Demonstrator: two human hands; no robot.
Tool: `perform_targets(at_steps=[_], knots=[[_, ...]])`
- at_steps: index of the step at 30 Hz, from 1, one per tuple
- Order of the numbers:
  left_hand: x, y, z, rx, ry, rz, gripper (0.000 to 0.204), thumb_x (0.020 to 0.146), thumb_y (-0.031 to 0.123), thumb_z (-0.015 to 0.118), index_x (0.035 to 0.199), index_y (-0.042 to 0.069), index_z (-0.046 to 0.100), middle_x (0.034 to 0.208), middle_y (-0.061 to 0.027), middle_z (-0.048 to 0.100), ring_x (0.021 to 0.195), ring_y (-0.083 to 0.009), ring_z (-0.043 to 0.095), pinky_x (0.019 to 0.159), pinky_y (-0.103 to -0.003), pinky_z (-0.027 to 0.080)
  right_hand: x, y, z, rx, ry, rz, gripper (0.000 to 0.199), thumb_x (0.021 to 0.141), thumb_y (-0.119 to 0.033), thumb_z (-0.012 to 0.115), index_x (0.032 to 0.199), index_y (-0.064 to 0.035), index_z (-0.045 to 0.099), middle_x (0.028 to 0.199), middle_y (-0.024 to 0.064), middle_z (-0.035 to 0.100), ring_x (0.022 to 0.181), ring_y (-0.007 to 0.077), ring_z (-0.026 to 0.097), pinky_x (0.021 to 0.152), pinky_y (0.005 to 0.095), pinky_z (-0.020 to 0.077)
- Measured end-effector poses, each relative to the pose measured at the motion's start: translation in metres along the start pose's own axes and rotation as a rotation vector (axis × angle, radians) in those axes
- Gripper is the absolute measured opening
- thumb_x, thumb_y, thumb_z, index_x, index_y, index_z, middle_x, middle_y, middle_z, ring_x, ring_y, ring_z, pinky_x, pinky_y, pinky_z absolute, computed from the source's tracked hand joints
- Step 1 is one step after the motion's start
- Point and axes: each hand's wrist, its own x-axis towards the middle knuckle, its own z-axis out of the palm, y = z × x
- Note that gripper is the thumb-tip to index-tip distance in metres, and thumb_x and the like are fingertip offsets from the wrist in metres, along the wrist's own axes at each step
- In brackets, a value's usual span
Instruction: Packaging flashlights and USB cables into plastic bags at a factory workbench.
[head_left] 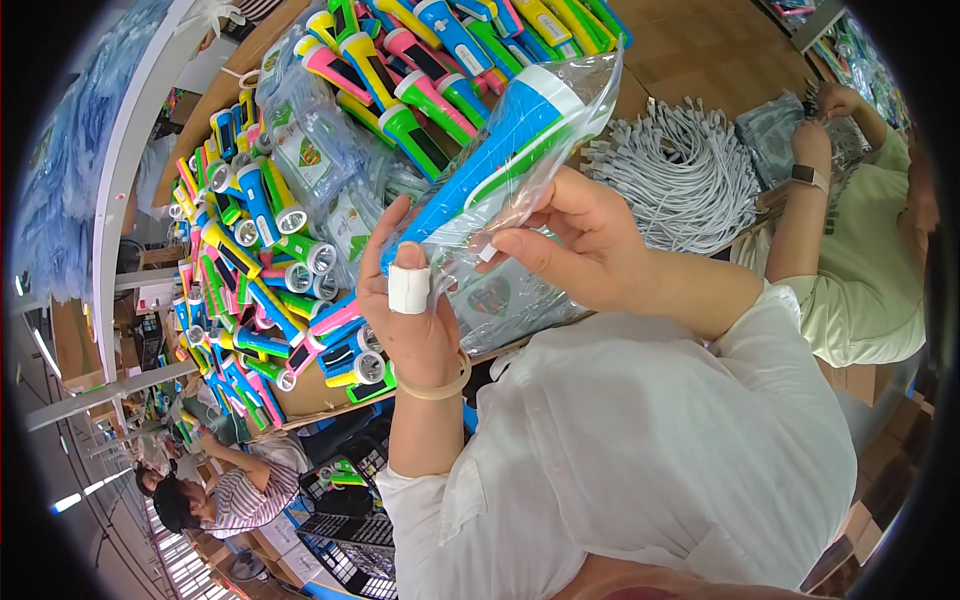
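Note:
A blue flashlight (462,180) with a white head and a green stripe sits inside a clear plastic bag (590,105), tilted up to the right. My left hand (415,325) grips its narrow lower end through the bag. White tape wraps the left thumb, and a pale band circles that wrist. Beside the flashlight, the thumb and fingers of my right hand (585,240) pinch the bag's film. A small white piece (488,253) shows at those right fingertips; I cannot tell what it is. More clear bags with printed cards (490,300) lie under my hands.
Several colourful flashlights (255,270) are heaped on the left and far side of the cardboard-covered table (690,50). Packed bags (310,150) lie among them. A bundle of white cables (680,175) rests to the right, near a co-worker's arm (805,200). Another person (235,495) is at lower left.

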Motion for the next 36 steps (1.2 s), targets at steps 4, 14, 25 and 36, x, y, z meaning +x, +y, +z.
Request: perform_targets(at_steps=[4, 14, 25, 36], knots=[[0.009, -0.024, -0.013, 0.230, -0.108, 0.024, 0.067, 0.103, 0.047, 0.050, 0.147, -0.001, 0.042, 0.114, -0.0125, 0.064, 0.089, -0.0167, 0.062, 0.071, -0.029, 0.049, 0.018, 0.004, -0.033, 0.130, 0.037, 0.243, 0.013, 0.106, -0.014, 0.053, 0.115, -0.0052, 0.054, 0.103, 0.0041, 0.066, 0.093, 0.0105, 0.064, 0.075, 0.0272, 0.0545], [-0.017, -0.109, -0.078, 1.178, -0.455, 0.429, 0.037, 0.085, 0.014, 0.073, 0.118, -0.001, 0.064, 0.116, -0.0216, 0.062, 0.109, -0.0415, 0.056, 0.099, -0.048, 0.044, 0.175, -0.125, -0.471, -0.927, 0.949, 0.087, 0.019, 0.099, -0.009, 0.049, 0.105, -0.0007, 0.065, 0.091, 0.0089, 0.070, 0.075, 0.0201, 0.067, 0.058, 0.0336, 0.0533], [-0.026, -0.113, -0.088, 1.204, -0.271, 0.447, 0.022, 0.082, 0.004, 0.072, 0.104, 0.004, 0.070, 0.107, -0.0149, 0.065, 0.102, -0.0361, 0.059, 0.092, -0.045, 0.046, 0.156, 0.016, -0.270, -0.574, 0.596, 0.021, 0.022, 0.095, -0.016, 0.067, 0.112, -0.0027, 0.068, 0.092, 0.0034, 0.070, 0.069, 0.0104, 0.066, 0.060, 0.0256, 0.0513], [-0.022, -0.118, -0.081, 1.060, -0.223, 0.371, 0.016, 0.080, 0.001, 0.069, 0.095, 0.005, 0.067, 0.092, -0.0141, 0.064, 0.088, -0.0354, 0.060, 0.081, -0.042, 0.049, -0.026, 0.114, -0.043, -1.015, -0.621, 0.070, 0.013, 0.078, -0.015, 0.074, 0.090, -0.0100, 0.070, 0.096, 0.0047, 0.061, 0.105, 0.0247, 0.059, 0.093, 0.0408, 0.0475]])
